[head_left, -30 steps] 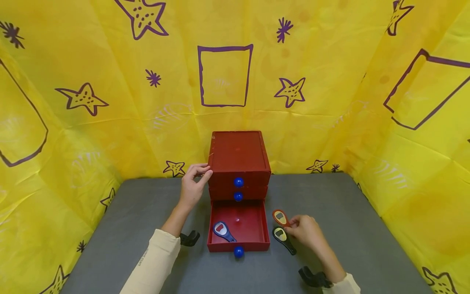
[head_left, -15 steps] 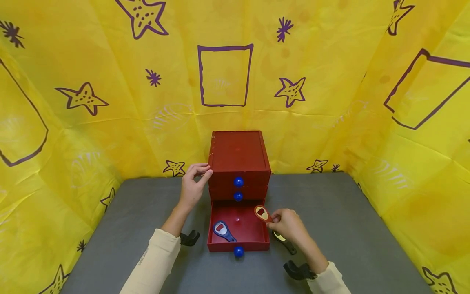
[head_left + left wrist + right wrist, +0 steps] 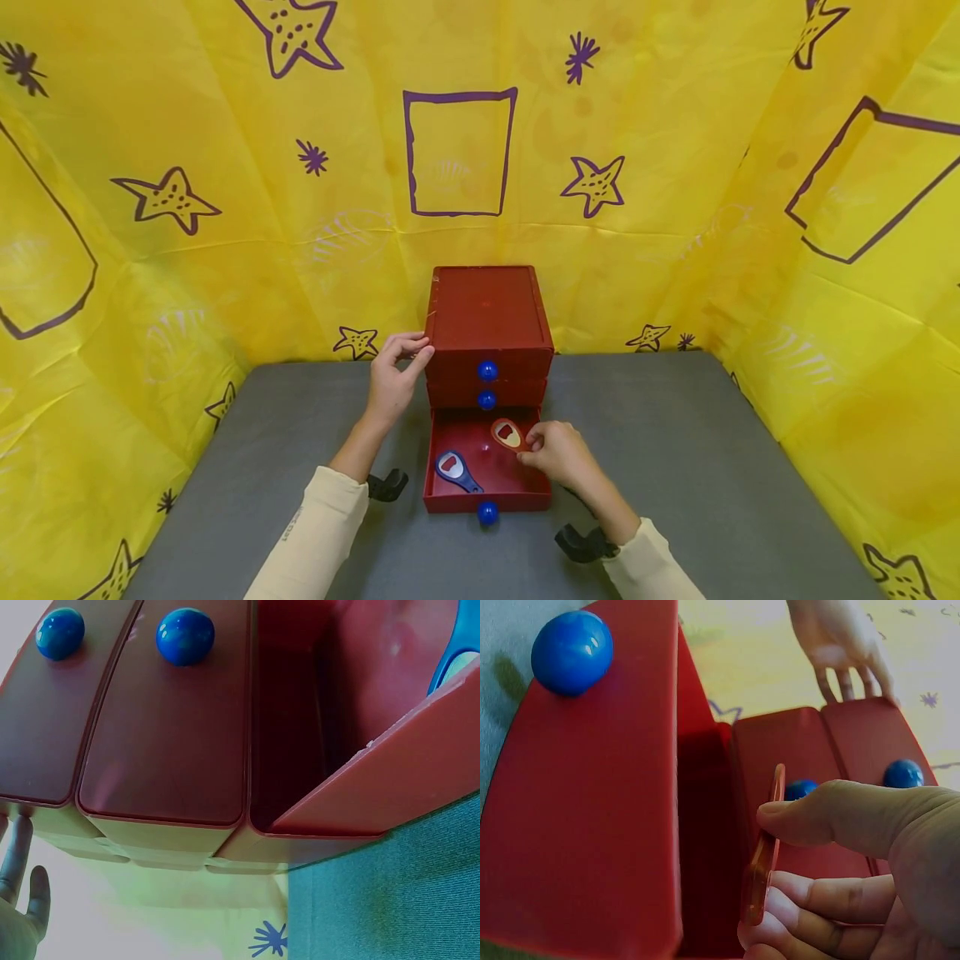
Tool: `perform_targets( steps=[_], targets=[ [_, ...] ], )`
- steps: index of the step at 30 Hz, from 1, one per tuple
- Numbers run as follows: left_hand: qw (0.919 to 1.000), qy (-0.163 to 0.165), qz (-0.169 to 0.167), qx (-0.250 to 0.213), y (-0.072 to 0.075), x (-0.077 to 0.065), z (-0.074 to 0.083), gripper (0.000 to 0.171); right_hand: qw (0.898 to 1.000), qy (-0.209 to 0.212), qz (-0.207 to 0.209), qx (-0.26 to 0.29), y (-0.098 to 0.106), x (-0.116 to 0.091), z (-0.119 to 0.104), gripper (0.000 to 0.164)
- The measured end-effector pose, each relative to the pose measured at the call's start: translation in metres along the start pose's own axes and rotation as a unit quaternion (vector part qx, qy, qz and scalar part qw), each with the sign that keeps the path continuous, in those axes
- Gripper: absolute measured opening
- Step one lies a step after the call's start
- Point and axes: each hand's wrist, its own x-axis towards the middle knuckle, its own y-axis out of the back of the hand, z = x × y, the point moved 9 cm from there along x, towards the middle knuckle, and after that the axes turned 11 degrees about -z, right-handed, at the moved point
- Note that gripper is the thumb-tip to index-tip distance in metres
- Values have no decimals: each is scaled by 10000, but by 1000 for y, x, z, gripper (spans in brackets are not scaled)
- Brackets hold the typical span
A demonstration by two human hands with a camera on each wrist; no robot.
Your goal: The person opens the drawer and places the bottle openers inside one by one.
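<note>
A red bottle opener (image 3: 507,434) with a pale oval face is pinched between the thumb and fingers of my right hand (image 3: 562,454), over the pulled-out bottom drawer (image 3: 487,503). The right wrist view shows this red opener edge-on, above the drawer's interior. A blue bottle opener (image 3: 458,472) lies inside the drawer at the left. My left hand (image 3: 393,379) touches the upper left side of the red drawer unit (image 3: 489,308), its fingers extended in the left wrist view. A dark bottle opener on the table is almost wholly hidden behind my right hand and wrist.
The upper two drawers are closed, with blue knobs (image 3: 487,372) on their fronts. Another blue knob (image 3: 487,513) juts from the open drawer. The unit stands on a grey tabletop (image 3: 637,400), in front of yellow patterned cloth (image 3: 465,242). Black camera mounts (image 3: 581,543) are at my wrists.
My right hand has picked up the red bottle opener from the table and carried it left over the open drawer. My left hand has stayed in place.
</note>
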Motion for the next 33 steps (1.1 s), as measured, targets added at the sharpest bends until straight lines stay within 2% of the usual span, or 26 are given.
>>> perform_targets(
  steps=[7, 22, 29, 33],
  targets=[
    [10000, -24, 26, -5, 0, 0, 0, 17, 9996, 219, -119, -95, -14, 9, -9, 21],
    [10000, -61, 29, -8, -1, 0, 1, 17, 9983, 387, -184, -389, -40, 25, -18, 23],
    [10000, -38, 44, -31, 0, 0, 0, 19, 9980, 175, -332, -507, -58, 37, -17, 30],
    [9999, 126, -26, -93, -1, 0, -1, 18, 9972, -3, -377, -653, -67, 41, -16, 37]
  ],
)
